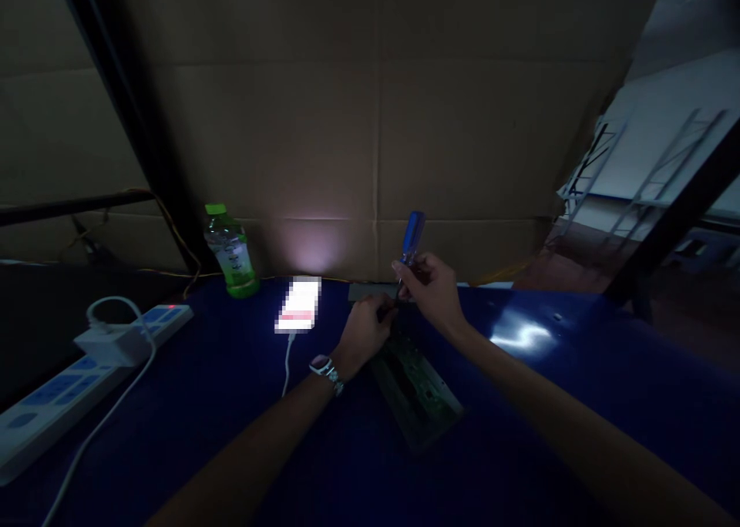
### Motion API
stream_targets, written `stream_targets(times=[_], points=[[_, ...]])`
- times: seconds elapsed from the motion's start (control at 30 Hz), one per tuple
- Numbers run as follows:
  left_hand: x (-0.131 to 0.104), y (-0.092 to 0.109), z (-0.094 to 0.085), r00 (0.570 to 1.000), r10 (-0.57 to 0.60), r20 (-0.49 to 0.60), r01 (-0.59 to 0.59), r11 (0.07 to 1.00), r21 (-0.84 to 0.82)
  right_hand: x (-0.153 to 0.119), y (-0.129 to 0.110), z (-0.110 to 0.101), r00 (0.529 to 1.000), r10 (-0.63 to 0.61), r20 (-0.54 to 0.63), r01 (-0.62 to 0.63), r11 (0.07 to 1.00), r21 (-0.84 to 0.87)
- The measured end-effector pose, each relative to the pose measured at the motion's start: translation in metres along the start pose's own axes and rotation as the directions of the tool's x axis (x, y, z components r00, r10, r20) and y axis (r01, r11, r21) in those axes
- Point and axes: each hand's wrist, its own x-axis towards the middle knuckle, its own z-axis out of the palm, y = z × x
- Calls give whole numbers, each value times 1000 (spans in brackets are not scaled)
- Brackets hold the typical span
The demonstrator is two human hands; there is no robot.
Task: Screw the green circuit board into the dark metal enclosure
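In the head view my right hand grips a screwdriver with a blue handle, held nearly upright with its shaft pointing down. My left hand, wearing a watch on the wrist, has its fingers pinched together close to the screwdriver's lower end. Whatever sits between those fingers is too small and dark to make out. Just below both hands lies a green circuit board in a dark, flat housing. Behind my left hand, a flat grey piece rests near the table's back edge, partly covered.
A lit phone with a white cable lies left of my hands. Further left stand a green-capped bottle and a white power strip with a plugged-in adapter. A cardboard wall rises behind the blue table.
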Motion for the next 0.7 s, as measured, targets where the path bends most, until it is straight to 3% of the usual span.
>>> stream_targets(times=[0.1,0.27,0.57,0.7], points=[[0,0,0,1000,-11,2,11,1000,9,2,-4,0,1000,-6,25,6,1000,1],[1,-2,-1,1000,14,4,-14,1000,1,7,-4,-6,986,-19,166,20,1000,-7],[0,0,-1,1000,-21,8,21,1000,-24,5,2,-3,983,-82,166,93,994,-64],[4,0,-8,999,8,44,-6,998,-56,7,6,-4,980,-71,186,71,997,8]])
